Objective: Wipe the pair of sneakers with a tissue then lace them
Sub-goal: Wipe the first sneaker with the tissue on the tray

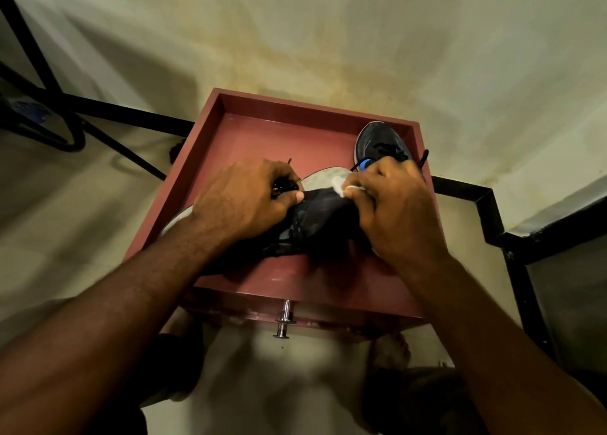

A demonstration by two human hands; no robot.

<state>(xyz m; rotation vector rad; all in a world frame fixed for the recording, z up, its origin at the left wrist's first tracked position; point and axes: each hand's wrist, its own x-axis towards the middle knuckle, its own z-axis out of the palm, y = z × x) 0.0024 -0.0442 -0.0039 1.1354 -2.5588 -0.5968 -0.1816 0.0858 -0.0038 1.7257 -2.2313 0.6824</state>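
Note:
A black sneaker (312, 217) with a white sole lies on its side across the middle of a reddish-brown drawer (262, 132). My left hand (243, 198) grips its left part, thumb pressed on the upper, with black laces bunched under the fingers. My right hand (397, 211) pinches a small white tissue (341, 184) against the sneaker's upper edge. The second black sneaker (377, 142), with a blue accent, stands in the drawer's far right corner, toe pointing away, partly hidden behind my right hand. A black lace end (423, 158) sticks up beside it.
The drawer sits on a pale floor by a stained wall. A metal knob (285, 319) juts from its near face. Black metal frames (486, 211) stand at right and at left (65, 112). My feet (391, 352) show below the drawer.

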